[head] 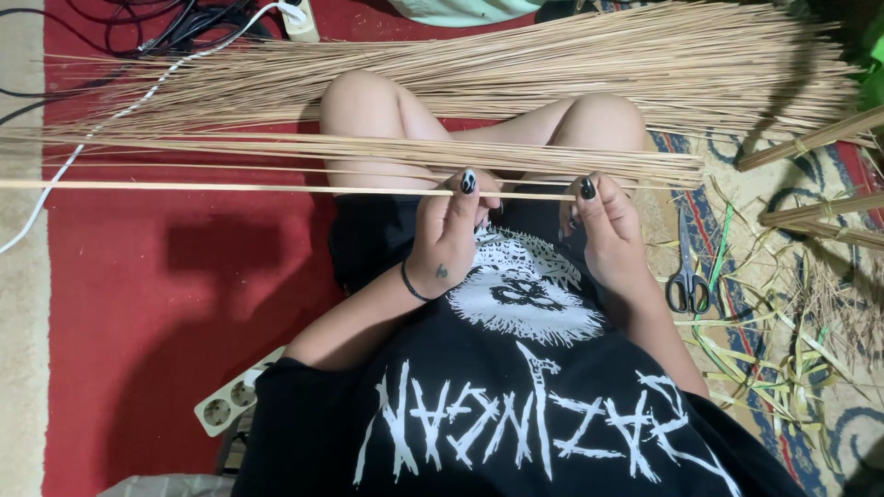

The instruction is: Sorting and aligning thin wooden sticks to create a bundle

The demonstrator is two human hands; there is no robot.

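Both pinching one thin stick [276, 189]: left hand [451, 230] and right hand [603, 225] closed narrowly on it, apparently thumb-topped; stick bundle [368, 147] just beyond, scissors [687, 276] right of the right hand

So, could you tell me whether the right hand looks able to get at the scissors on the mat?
Probably yes: the scissors lie just beside the right hand with nothing between them, though its grip holds a thin stick.

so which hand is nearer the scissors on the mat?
Right. The right hand pinches the thin stick just left of the scissors, which lie on the mat beside that wrist. The left hand grips the same stick farther away, across the lap.
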